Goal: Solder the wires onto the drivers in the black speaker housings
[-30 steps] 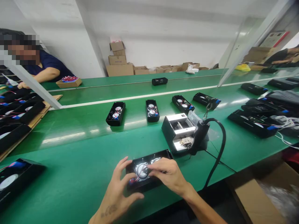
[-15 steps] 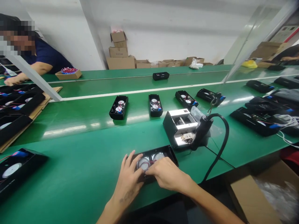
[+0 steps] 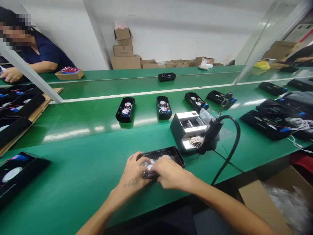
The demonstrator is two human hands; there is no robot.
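Both arms reach forward, wrists low: left hand (image 3: 133,171) and right hand (image 3: 172,173) hunched over black case (image 3: 168,152), fingers (image 3: 158,167) curled narrow on round silver disc (image 3: 165,157), grip unclear. Case sits on green counter (image 3: 73,173).

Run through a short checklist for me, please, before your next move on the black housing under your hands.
Left hand on the black housing: ok.
Right hand on the housing: ok.
Housing lying on the green workbench: ok.
Round silver discs seated: cannot tell, fingers cover them.
Wiring inside the housing: cannot tell, hidden by the hands.
Black corded tool apart from both hands: ok.
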